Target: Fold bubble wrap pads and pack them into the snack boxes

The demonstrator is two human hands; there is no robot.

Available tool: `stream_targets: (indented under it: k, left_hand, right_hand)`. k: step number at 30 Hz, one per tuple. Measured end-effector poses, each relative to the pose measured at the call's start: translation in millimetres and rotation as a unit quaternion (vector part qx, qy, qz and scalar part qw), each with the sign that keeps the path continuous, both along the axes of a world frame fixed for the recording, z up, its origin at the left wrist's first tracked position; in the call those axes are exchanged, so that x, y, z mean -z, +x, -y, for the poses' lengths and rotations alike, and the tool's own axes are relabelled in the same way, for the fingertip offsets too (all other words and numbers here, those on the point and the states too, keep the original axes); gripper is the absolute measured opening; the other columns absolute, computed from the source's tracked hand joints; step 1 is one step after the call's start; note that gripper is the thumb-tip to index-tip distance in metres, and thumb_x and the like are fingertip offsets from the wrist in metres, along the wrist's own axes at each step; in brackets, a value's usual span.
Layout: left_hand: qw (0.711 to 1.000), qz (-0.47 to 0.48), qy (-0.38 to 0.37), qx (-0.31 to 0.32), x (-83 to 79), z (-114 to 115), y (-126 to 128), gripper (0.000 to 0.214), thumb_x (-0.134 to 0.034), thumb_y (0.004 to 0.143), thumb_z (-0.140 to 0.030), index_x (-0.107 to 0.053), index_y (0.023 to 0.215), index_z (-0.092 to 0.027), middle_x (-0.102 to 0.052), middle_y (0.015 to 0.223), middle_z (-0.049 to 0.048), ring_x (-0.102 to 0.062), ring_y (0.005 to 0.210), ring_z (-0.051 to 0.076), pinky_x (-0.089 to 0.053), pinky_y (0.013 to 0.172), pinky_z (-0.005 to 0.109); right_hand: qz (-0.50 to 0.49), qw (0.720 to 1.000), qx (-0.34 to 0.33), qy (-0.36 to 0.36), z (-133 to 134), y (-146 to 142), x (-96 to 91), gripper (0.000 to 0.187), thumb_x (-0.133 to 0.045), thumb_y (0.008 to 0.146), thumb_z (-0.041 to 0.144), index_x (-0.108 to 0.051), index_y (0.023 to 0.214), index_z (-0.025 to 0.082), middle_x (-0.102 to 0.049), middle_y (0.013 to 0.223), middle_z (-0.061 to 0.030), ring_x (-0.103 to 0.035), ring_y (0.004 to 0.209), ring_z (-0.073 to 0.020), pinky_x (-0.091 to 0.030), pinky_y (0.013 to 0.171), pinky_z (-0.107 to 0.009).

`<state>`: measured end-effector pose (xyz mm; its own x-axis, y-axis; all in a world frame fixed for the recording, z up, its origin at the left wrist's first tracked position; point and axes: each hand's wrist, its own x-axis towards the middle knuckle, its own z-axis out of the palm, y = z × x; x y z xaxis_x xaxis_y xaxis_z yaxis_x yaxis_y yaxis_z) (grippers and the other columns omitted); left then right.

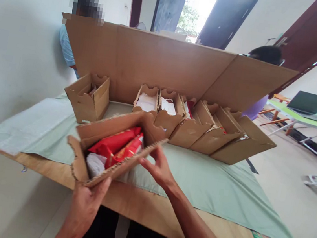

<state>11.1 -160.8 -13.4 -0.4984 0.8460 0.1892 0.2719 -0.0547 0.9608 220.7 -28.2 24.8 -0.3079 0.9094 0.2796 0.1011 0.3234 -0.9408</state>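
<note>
Tilted above the near part of the table is an open cardboard box (126, 172), held between my two hands. Inside it lie red packets (116, 142) and a whitish wrapped item (95, 164) at the near-left end. My left hand (88, 200) grips the box's near-left lower corner, its thumb against the side and its other fingers hidden beneath. At the right end, my right hand (159, 167) is on the near wall, thumb on the outside; some of its fingers are out of sight behind the cardboard.
Several similar cardboard boxes (191, 130) stand in a row behind, and one more box (90, 99) at the left. A tall cardboard screen (169, 65) rises at the back, with two people partly behind it. Green cloth (210, 186) covers the wooden table (158, 218).
</note>
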Motion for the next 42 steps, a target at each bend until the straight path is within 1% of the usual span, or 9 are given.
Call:
stream_targets:
  k: [2,5,10,17,25,29,33,37,42]
  left_hand:
    - [0.998,0.016,0.01,-0.056,-8.1,-4,-12,0.068,-0.078,0.079,-0.057,-0.063,0.13,-0.015,-0.073,0.117,0.0172,-0.07,0.115,0.037,-0.052,0.109,0.055]
    - [0.996,0.058,0.056,-0.049,-11.5,-11,-5,0.092,-0.075,0.085,-0.044,-0.028,0.161,-0.022,-0.047,0.156,0.0193,-0.057,0.137,0.033,-0.049,0.114,0.05]
    - [0.996,0.058,0.061,-0.024,6.9,-20,23,0.096,-0.072,0.086,-0.04,-0.019,0.165,-0.032,-0.012,0.175,0.011,-0.019,0.16,0.037,-0.044,0.118,0.055]
    - [0.995,0.053,0.081,-0.001,12.3,-50,38,0.09,-0.068,0.09,-0.035,-0.017,0.164,-0.034,-0.002,0.175,0.0114,-0.014,0.161,0.034,-0.043,0.118,0.055]
    - [0.997,0.046,0.068,0.0,-2.9,-141,37,0.089,-0.067,0.084,-0.033,-0.023,0.161,-0.023,-0.009,0.172,0.0205,-0.02,0.16,0.035,-0.042,0.119,0.053]
    - [0.998,0.012,0.062,-0.003,-2.7,-184,44,0.09,-0.066,0.082,-0.03,-0.022,0.161,-0.021,-0.006,0.172,0.0227,-0.019,0.16,0.035,-0.04,0.12,0.053]
    - [0.998,-0.018,0.057,-0.012,2.5,-193,48,0.091,-0.065,0.081,-0.028,-0.022,0.16,-0.015,-0.007,0.171,0.0272,-0.021,0.159,0.038,-0.035,0.122,0.056]
    - [0.983,-0.139,0.104,-0.058,-10.9,-183,0,0.089,-0.067,0.08,-0.029,-0.027,0.158,-0.011,-0.01,0.171,0.026,-0.01,0.161,0.036,-0.016,0.129,0.054]
    - [0.924,-0.303,0.121,-0.2,-67.0,-202,-108,0.088,-0.07,0.077,-0.034,-0.035,0.154,-0.009,-0.021,0.168,0.0274,-0.012,0.159,0.043,-0.012,0.127,0.061]
  right_hand:
    - [-0.035,0.996,-0.076,0.036,-38,-41,-4.9,0.095,-0.079,0.075,0.07,-0.045,0.148,0.021,-0.058,0.147,-0.0145,-0.057,0.133,-0.0327,-0.044,0.115,-0.049]
    - [0.002,0.994,-0.084,0.071,-79,-75,-7.7,0.106,-0.075,0.077,0.072,-0.032,0.16,0.021,-0.044,0.161,-0.0154,-0.042,0.147,-0.0342,-0.031,0.125,-0.053]
    - [0.055,0.993,-0.076,0.076,-91,-82,9.7,0.096,-0.062,0.089,0.071,-0.031,0.163,0.018,-0.024,0.17,-0.0165,-0.022,0.158,-0.0332,-0.031,0.125,-0.051]
    - [0.025,0.99,-0.104,0.09,-79,-79,37.7,0.073,-0.054,0.098,0.062,-0.039,0.159,0.023,-0.035,0.167,-0.0125,-0.037,0.152,-0.0277,-0.039,0.121,-0.046]
    - [0.077,0.995,-0.023,0.059,-63,-56,84.2,0.04,-0.057,0.092,0.024,-0.065,0.131,0.021,-0.068,0.134,-0.0132,-0.065,0.121,-0.0284,-0.05,0.108,-0.049]
    - [0.087,0.993,-0.032,0.077,-59,-55,88.0,0.041,-0.061,0.083,0.014,-0.069,0.122,0.024,-0.068,0.135,-0.0087,-0.063,0.125,-0.027,-0.046,0.113,-0.047]
    - [0.095,0.991,-0.039,0.082,-60,-55,85.5,0.041,-0.06,0.082,0.012,-0.069,0.12,0.023,-0.069,0.135,-0.0101,-0.063,0.125,-0.0273,-0.048,0.111,-0.046]
    - [0.1,0.991,-0.039,0.081,-62,-53,87.6,0.034,-0.058,0.084,0.013,-0.072,0.114,0.021,-0.067,0.135,-0.0137,-0.062,0.127,-0.0289,-0.047,0.112,-0.048]
    - [0.1,0.991,-0.033,0.082,-66,-53,89.8,0.024,-0.06,0.085,0.014,-0.073,0.103,0.023,-0.07,0.129,-0.0118,-0.065,0.123,-0.0273,-0.048,0.11,-0.048]
